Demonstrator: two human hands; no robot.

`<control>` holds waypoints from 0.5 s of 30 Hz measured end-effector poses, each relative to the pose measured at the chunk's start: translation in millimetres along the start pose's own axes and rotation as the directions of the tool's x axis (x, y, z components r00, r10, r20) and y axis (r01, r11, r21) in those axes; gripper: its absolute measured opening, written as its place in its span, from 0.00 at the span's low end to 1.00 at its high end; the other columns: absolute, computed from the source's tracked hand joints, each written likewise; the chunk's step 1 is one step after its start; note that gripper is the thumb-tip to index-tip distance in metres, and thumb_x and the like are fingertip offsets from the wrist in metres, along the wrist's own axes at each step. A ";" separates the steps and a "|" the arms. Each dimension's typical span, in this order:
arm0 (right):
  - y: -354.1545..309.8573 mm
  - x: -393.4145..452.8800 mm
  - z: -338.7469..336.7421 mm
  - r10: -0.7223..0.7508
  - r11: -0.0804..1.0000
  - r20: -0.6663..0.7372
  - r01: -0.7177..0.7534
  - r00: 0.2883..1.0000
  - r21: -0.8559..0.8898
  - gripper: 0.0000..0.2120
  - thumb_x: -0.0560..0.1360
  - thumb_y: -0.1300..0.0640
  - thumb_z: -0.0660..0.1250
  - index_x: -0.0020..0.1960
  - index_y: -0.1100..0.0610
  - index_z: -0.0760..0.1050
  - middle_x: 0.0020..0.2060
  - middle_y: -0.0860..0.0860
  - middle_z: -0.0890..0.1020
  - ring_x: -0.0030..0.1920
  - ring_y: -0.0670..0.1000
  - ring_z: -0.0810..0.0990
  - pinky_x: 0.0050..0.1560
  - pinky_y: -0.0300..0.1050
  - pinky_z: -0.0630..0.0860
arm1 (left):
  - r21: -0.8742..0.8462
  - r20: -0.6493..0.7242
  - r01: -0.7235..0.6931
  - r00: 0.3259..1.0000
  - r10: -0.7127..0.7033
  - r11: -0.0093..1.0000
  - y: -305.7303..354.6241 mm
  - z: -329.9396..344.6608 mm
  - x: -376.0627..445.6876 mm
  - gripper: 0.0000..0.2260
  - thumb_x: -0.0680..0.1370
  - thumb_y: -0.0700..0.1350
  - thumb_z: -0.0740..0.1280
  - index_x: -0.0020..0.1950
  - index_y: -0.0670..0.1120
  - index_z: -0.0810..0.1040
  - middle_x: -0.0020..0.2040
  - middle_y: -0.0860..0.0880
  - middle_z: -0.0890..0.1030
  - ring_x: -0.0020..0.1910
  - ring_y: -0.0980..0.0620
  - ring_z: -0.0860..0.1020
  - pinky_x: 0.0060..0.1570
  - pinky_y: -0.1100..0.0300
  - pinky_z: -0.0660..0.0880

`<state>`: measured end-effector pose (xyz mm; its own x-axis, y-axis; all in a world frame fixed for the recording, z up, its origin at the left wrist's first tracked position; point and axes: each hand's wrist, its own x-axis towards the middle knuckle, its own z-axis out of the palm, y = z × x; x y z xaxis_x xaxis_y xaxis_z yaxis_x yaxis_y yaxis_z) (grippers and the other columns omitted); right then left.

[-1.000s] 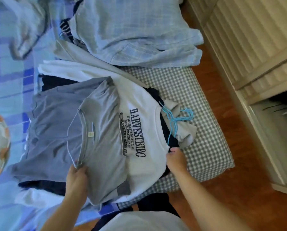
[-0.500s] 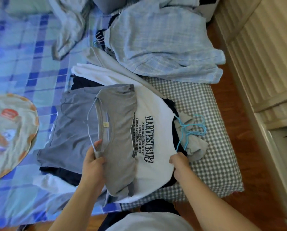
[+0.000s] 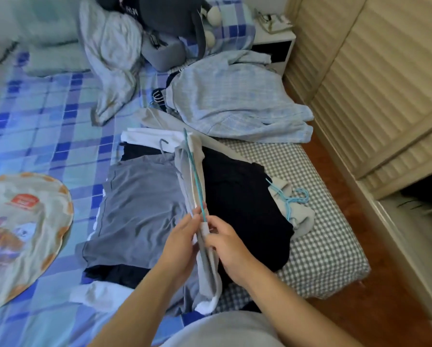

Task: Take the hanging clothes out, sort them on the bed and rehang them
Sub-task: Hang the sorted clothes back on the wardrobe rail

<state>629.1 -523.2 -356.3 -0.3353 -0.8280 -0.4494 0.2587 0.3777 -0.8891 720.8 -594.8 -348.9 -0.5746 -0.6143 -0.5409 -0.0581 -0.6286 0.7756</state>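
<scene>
Clothes on blue checked bed

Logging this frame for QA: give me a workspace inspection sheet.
Surface: bed, blue plaid sheet; checked cover at the right edge.
Job's things: grey tee flat on the pile; black garment beside it; blue hangers; plaid shirt behind.
Clutter: round printed cushion, plush toy.
Grips: left hand and right hand hold a hangered garment edge-on.
Cables: nothing seen.
Surroundings: wardrobe, wood floor.
</scene>
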 end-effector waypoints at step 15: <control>-120.0 -60.3 -52.7 -0.608 0.531 -0.315 0.079 0.729 -0.844 0.10 0.72 0.67 0.61 0.41 0.52 0.69 0.41 0.47 0.71 0.43 0.56 0.74 0.43 0.56 0.72 | 0.607 0.239 -0.513 0.846 0.477 0.607 116.4 5.4 -16.2 0.16 0.82 0.42 0.65 0.68 0.57 0.75 0.65 0.53 0.73 0.59 0.63 0.74 0.61 0.59 0.76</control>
<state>570.5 -496.7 -227.1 -0.6867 -0.7028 0.1858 -0.6536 0.4850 -0.5810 718.9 -655.4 -248.1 -0.7088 -0.7053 -0.0099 -0.2357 0.2236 0.9458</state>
